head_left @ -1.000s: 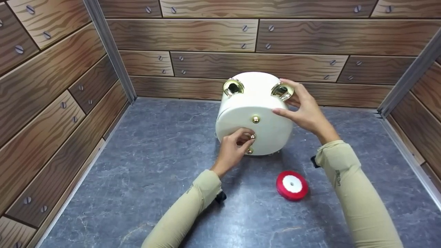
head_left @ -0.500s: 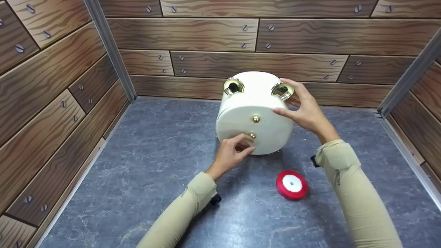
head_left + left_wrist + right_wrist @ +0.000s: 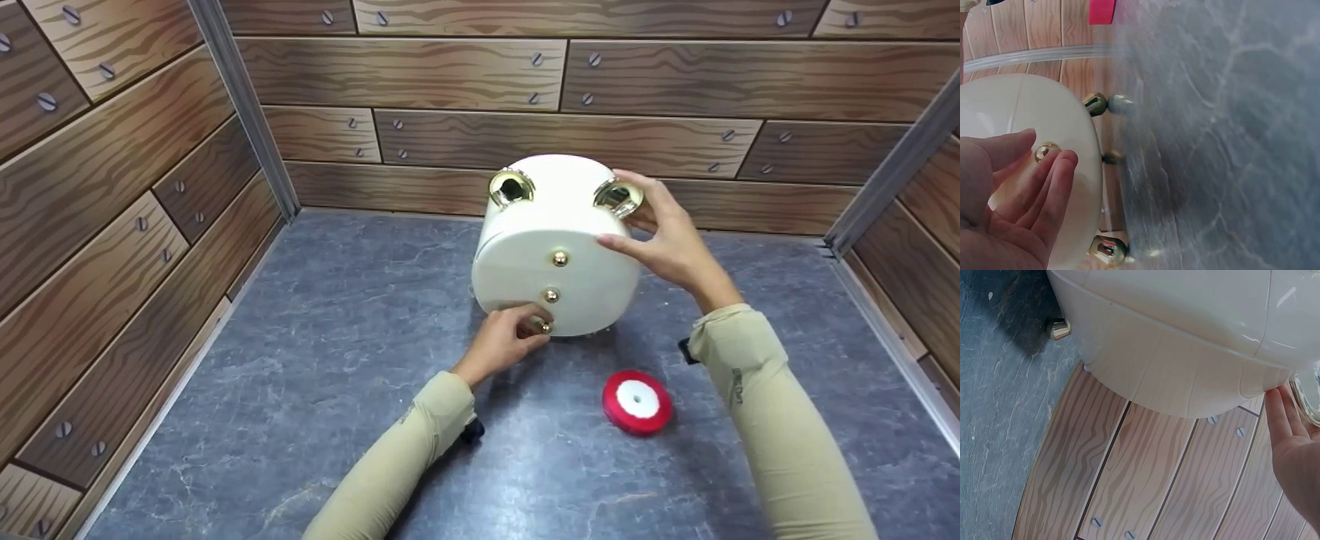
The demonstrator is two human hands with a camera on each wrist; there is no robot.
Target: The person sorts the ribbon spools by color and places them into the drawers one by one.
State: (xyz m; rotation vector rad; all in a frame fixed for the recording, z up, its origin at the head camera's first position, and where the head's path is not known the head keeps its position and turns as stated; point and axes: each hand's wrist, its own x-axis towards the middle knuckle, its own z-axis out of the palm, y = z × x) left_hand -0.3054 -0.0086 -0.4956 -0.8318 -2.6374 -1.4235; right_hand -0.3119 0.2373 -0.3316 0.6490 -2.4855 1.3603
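The white cabinet (image 3: 600, 289), on the grey surface (image 3: 337, 322), is being clasped at its upper right by the wide-spread right hand (image 3: 667, 244). Its lowest knob (image 3: 546, 328) is being bracketed by the part-open left hand (image 3: 504, 336), whether gripped cannot be told; seemingly handling is being started, a firm pinch being called for.

Left hand (image 3: 502, 335) partly hides 1 gold knob (image 3: 546, 328), the lowest.
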